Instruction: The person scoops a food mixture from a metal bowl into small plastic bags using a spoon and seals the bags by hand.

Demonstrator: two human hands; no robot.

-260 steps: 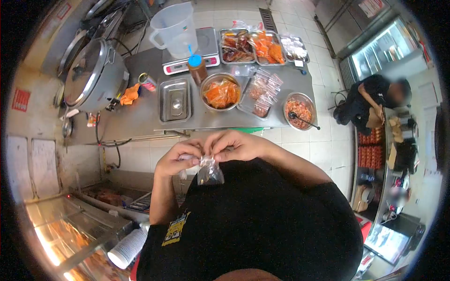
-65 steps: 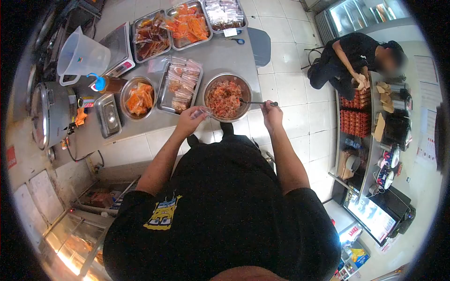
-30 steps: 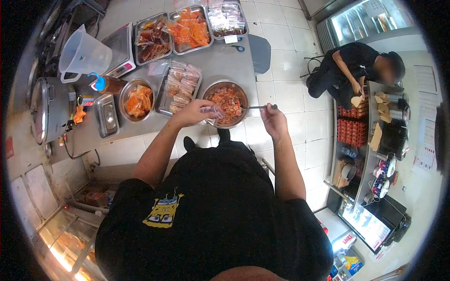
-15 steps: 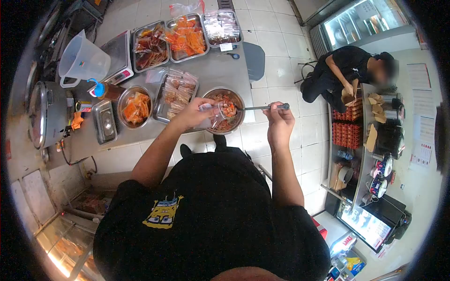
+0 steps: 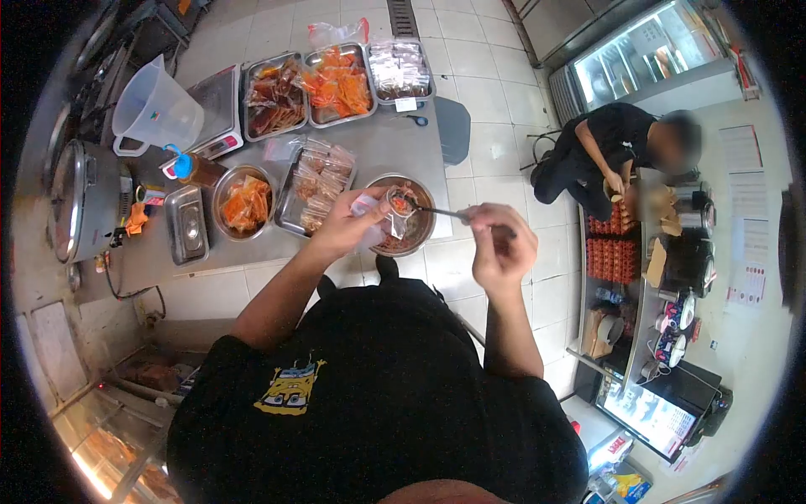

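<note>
My left hand [image 5: 346,227] is closed on a small clear plastic bag [image 5: 396,225], held over the steel bowl [image 5: 429,227]. A round rim, which I cannot make out fully, shows at the bag's mouth, with reddish food inside it. My right hand [image 5: 506,250] grips the dark handle of a spoon [image 5: 443,212]. The spoon's far end reaches to the bag's mouth; its tip is partly hidden. Reddish chopped food lies in the bowl beneath. Left of it, a tray [image 5: 281,207] holds several filled bags.
Another bowl [image 5: 220,220] of orange packets, a lidded steel container [image 5: 186,225], a sauce bottle [image 5: 200,170], a scale [image 5: 220,105] and a plastic jug [image 5: 159,109] stand leftward. Packet-filled trays [image 5: 306,99] line the far side. A seated person [image 5: 611,147] works by egg trays [image 5: 610,259] at right.
The spoon's far end has moved left and up to the bag's mouth. My right hand has turned and come slightly lower. The bag stays over the bowl in my left hand.
</note>
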